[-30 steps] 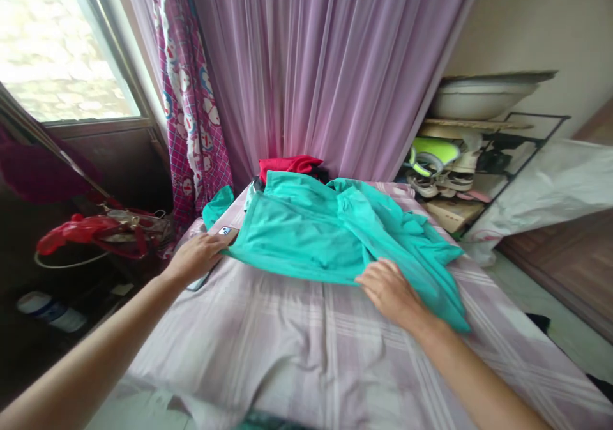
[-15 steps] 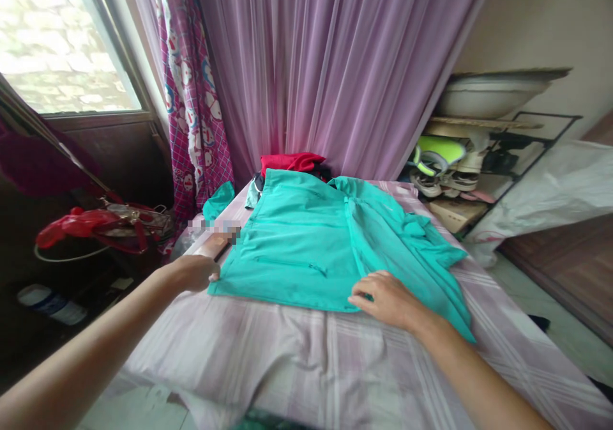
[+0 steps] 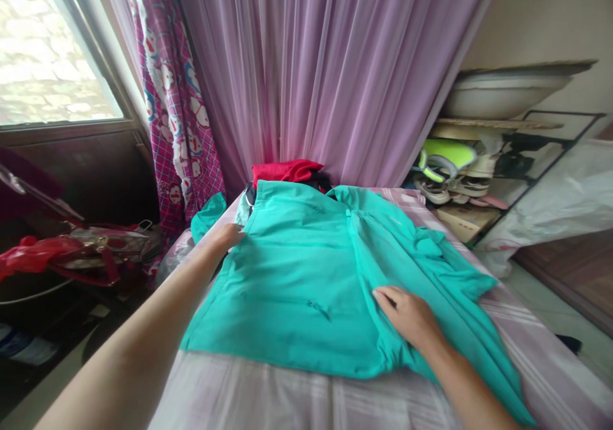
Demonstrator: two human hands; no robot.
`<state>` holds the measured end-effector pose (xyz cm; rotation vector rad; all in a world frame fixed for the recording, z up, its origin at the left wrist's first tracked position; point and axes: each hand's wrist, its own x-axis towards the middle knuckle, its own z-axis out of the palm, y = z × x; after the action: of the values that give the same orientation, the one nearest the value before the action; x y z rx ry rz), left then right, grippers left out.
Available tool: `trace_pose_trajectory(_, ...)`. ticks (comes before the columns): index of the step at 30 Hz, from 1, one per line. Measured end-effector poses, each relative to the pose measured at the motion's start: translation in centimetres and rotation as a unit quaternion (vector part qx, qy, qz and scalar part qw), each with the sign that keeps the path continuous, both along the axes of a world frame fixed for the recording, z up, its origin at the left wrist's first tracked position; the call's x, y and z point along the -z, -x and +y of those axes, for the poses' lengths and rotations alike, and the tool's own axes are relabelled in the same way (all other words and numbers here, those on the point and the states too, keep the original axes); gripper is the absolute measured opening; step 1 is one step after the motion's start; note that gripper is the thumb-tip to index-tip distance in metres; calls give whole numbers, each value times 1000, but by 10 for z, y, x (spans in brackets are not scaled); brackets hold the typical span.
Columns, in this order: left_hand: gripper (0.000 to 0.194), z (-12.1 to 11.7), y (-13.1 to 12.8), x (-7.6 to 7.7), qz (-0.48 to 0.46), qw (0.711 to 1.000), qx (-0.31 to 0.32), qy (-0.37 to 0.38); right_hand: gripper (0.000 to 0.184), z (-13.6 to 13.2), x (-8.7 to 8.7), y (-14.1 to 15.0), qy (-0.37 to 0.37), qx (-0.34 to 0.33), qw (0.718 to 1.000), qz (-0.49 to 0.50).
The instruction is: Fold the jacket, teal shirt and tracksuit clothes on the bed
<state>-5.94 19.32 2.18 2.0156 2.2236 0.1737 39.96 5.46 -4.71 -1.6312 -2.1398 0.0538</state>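
see a big green jacket (image 3: pixel 287 270) lying on the surface (image 3: pixel 258 388), over most of the middle, from near the far edge down toward the front. with the left hand (image 3: pixel 230 237), reaching to the left side of the jacket, close to the left edge of the surface. blurry there, so can't tell if pinching the cloth or just resting on it. with the right hand (image 3: pixel 408 315), bending the fingers over the loose front flap, on the right half of the surface. can't tell here either if holding a bit of cloth or only touching it. looks about halfway along, going by the jacket: spread nearly flat on the left, with just small wrinkles and a little zip (image 3: pixel 318 310) on top. messy on the right: bunched into a lump (image 3: pixel 433 245) near the right edge, and trailing down toward the front right corner. wavy, too, along the bottom hem, just in front of the right hand. so, by the look of it, mostly done on the left and not yet done on the right. see also a red cloth (image 3: pixel 290 170) at the far edge, just behind the jacket, and a small green cloth (image 3: pixel 209 216) by the left edge.
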Motion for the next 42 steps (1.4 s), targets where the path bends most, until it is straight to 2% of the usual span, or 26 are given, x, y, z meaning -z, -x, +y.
trace_pose_trajectory(2,32,20,1,10,1,1000,-16,4,43,-2,15,-4,-41,-9,999,20)
trace_pose_trajectory(4,33,36,2,16,5,999,-32,6,42,-5,22,-3,-84,-18,996,33)
trace_pose_trajectory(9,35,60,-2,18,16,997,-65,-34,37,-8,20,1,-158,-47,986,38)
trace_pose_trajectory(14,37,67,-14,26,2,982,-125,-142,32,-10,17,5,-193,-53,979,19)
trace_pose_trajectory(18,36,66,-22,37,-12,984,-145,-102,35,-11,16,8,-183,-30,983,-2)
trace_pose_trajectory(20,42,63,-24,38,-19,984,-144,-107,37,-12,16,9,-174,-26,984,-6)
trace_pose_trajectory(22,50,55,-27,37,-15,983,-116,-144,37,-13,18,8,-161,-23,987,-3)
trace_pose_trajectory(25,54,25,-43,40,-3,982,3,-188,37,-12,18,5,-140,-1,990,4)
trace_pose_trajectory(28,52,-24,-74,55,2,976,150,-155,40,-3,11,1,-116,58,992,7)
trace_pose_trajectory(30,54,-58,-95,68,13,973,199,-120,45,8,3,-3,-93,107,990,1)
trace_pose_trajectory(33,59,-90,-115,81,28,974,207,-83,58,26,-11,-10,-9,213,976,-38)
trace_pose_trajectory(36,63,-97,-120,80,44,980,185,-63,70,33,-24,-23,108,300,945,-74)
trace_pose_trajectory(39,64,-93,-120,74,52,979,187,-62,71,28,-31,-39,180,316,928,-76)
trace_pose_trajectory(42,65,-91,-120,72,54,979,186,-61,60,19,-36,-51,206,291,932,-57)
